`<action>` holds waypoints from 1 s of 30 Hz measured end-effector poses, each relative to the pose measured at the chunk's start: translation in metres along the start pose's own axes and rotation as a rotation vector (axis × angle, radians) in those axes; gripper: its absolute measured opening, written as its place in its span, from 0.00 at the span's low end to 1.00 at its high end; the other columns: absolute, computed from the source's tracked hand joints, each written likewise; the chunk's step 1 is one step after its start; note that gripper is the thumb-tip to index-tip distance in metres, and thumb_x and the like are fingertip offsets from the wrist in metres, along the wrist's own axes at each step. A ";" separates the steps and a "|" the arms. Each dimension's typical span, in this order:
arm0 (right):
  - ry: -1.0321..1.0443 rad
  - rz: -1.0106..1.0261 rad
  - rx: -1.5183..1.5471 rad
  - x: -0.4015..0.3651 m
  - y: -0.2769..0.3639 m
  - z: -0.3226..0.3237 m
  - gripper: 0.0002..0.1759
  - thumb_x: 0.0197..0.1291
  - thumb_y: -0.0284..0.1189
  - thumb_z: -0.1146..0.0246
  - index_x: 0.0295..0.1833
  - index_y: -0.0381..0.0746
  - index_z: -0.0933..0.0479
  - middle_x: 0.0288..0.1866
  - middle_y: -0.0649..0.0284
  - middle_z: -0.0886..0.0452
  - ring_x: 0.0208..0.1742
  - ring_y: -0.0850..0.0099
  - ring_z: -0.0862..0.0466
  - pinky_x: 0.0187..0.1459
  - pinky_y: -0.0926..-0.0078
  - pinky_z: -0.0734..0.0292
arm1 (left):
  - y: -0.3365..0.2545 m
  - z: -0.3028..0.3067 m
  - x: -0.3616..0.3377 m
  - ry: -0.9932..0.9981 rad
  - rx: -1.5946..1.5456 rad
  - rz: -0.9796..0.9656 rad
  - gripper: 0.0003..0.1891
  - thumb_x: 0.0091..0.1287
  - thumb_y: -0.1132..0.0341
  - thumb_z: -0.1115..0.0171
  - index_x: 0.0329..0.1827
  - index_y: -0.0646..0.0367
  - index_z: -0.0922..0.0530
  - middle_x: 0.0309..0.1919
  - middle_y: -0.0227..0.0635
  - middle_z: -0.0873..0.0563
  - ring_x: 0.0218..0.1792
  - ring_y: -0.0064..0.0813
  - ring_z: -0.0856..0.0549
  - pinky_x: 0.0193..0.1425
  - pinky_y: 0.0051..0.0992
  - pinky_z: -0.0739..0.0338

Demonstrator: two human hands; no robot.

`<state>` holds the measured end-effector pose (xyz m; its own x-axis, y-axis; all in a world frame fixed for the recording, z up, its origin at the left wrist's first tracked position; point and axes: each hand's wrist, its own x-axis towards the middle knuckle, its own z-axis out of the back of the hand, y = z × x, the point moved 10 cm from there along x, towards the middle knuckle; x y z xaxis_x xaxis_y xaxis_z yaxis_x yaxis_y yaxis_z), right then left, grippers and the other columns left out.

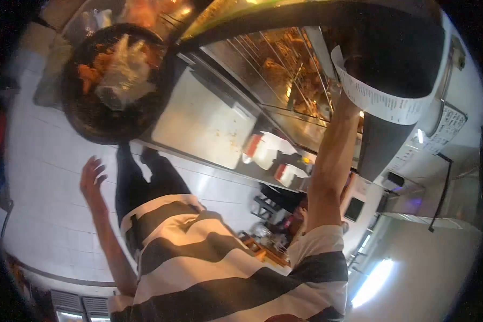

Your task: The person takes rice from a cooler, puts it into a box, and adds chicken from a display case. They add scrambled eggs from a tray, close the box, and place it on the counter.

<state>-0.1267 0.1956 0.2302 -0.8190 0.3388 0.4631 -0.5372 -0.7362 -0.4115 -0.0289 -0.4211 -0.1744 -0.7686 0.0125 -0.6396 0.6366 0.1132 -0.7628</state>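
Beside the pale worktop [193, 115], the left hand [92, 175] hangs loosely open; the right hand, hidden at the printed paper strip [383, 105], has an untellable grip. Reaching seems the step; next calls for a sure pinch.

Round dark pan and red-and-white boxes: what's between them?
A pale flat board with specks lies between the pan and boxes in the head view.

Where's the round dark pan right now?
In the head view, the round dark pan is at upper left, beside the white board, with the left hand lower in frame.
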 end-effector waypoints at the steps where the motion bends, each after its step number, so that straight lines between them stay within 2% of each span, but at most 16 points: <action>1: -0.005 0.012 0.001 0.000 -0.001 0.002 0.18 0.59 0.36 0.43 0.53 0.42 0.22 0.49 0.56 0.18 0.47 0.61 0.18 0.50 0.65 0.22 | 0.005 0.007 -0.005 -0.037 0.050 0.024 0.22 0.72 0.56 0.47 0.62 0.59 0.25 0.51 0.37 0.18 0.48 0.27 0.18 0.49 0.25 0.24; 4: -0.023 0.036 0.003 -0.001 -0.003 0.004 0.18 0.59 0.36 0.43 0.53 0.42 0.22 0.48 0.56 0.18 0.47 0.61 0.18 0.50 0.65 0.22 | 0.027 0.020 -0.013 -0.026 0.083 0.024 0.21 0.73 0.57 0.51 0.63 0.58 0.26 0.52 0.36 0.18 0.49 0.27 0.19 0.50 0.24 0.26; 6: -0.033 0.044 0.006 -0.004 -0.004 0.006 0.18 0.59 0.36 0.43 0.53 0.42 0.22 0.48 0.56 0.18 0.47 0.61 0.18 0.50 0.65 0.22 | 0.055 0.035 -0.015 -0.077 0.034 0.153 0.21 0.73 0.57 0.51 0.64 0.57 0.26 0.53 0.35 0.19 0.51 0.27 0.20 0.50 0.24 0.26; 7: -0.041 0.044 0.009 -0.007 -0.005 0.007 0.18 0.59 0.36 0.43 0.53 0.42 0.22 0.48 0.56 0.18 0.46 0.61 0.18 0.49 0.65 0.22 | 0.060 0.036 -0.018 -0.064 0.028 0.154 0.21 0.73 0.57 0.51 0.64 0.57 0.26 0.53 0.35 0.19 0.51 0.27 0.20 0.50 0.24 0.26; 9: -0.051 0.043 0.012 -0.009 -0.005 0.008 0.18 0.60 0.36 0.43 0.53 0.42 0.22 0.48 0.56 0.18 0.46 0.61 0.18 0.49 0.65 0.22 | 0.059 0.033 -0.022 -0.012 0.098 0.076 0.23 0.72 0.55 0.50 0.65 0.57 0.27 0.54 0.35 0.19 0.52 0.28 0.20 0.52 0.25 0.27; 12: -0.070 0.039 0.014 -0.012 -0.006 0.012 0.18 0.60 0.37 0.43 0.53 0.42 0.22 0.48 0.56 0.18 0.46 0.61 0.18 0.49 0.65 0.22 | 0.068 0.027 -0.025 0.045 0.151 0.066 0.24 0.72 0.52 0.50 0.65 0.56 0.27 0.55 0.35 0.20 0.53 0.28 0.21 0.53 0.27 0.28; 13: -0.075 0.039 0.015 -0.013 -0.007 0.012 0.18 0.60 0.37 0.43 0.53 0.42 0.22 0.48 0.56 0.18 0.46 0.61 0.18 0.49 0.65 0.22 | 0.059 0.018 -0.030 0.099 0.183 -0.036 0.26 0.71 0.49 0.49 0.65 0.56 0.27 0.55 0.35 0.20 0.53 0.28 0.21 0.53 0.26 0.28; 14: -0.079 0.040 0.018 -0.014 -0.007 0.013 0.18 0.60 0.37 0.43 0.53 0.43 0.22 0.48 0.56 0.18 0.46 0.61 0.18 0.49 0.65 0.22 | 0.059 0.015 -0.030 0.100 0.184 -0.044 0.26 0.71 0.49 0.49 0.65 0.56 0.27 0.55 0.35 0.20 0.53 0.28 0.21 0.53 0.26 0.28; 16: -0.083 0.033 0.019 -0.016 -0.009 0.016 0.18 0.60 0.37 0.43 0.53 0.43 0.22 0.48 0.56 0.18 0.46 0.61 0.18 0.49 0.65 0.22 | 0.066 0.012 -0.029 0.047 0.131 0.075 0.26 0.71 0.49 0.49 0.64 0.56 0.27 0.55 0.35 0.20 0.52 0.29 0.20 0.52 0.27 0.28; 19: -0.084 0.024 0.023 -0.020 -0.012 0.020 0.18 0.60 0.37 0.43 0.53 0.43 0.22 0.48 0.56 0.18 0.46 0.61 0.18 0.49 0.65 0.22 | 0.063 0.004 -0.031 0.024 0.155 0.103 0.25 0.71 0.49 0.49 0.64 0.56 0.26 0.54 0.36 0.20 0.52 0.29 0.20 0.52 0.28 0.27; 26: -0.101 -0.005 0.043 -0.042 -0.011 0.024 0.18 0.60 0.37 0.43 0.53 0.43 0.22 0.47 0.56 0.18 0.45 0.61 0.18 0.49 0.65 0.22 | 0.049 -0.001 -0.038 0.051 0.143 0.002 0.24 0.71 0.51 0.47 0.63 0.56 0.25 0.53 0.37 0.19 0.51 0.28 0.20 0.51 0.27 0.28; 30: -0.086 -0.036 0.032 -0.018 -0.017 0.009 0.17 0.60 0.37 0.43 0.53 0.43 0.22 0.47 0.56 0.18 0.45 0.61 0.18 0.49 0.64 0.22 | 0.058 0.006 -0.031 0.035 0.003 0.047 0.24 0.70 0.52 0.44 0.63 0.58 0.26 0.51 0.33 0.19 0.47 0.24 0.20 0.47 0.24 0.27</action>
<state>-0.1009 0.1969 0.2360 -0.7785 0.3148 0.5430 -0.5580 -0.7434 -0.3689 0.0324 -0.4205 -0.1996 -0.7399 0.0526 -0.6707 0.6719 0.1088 -0.7326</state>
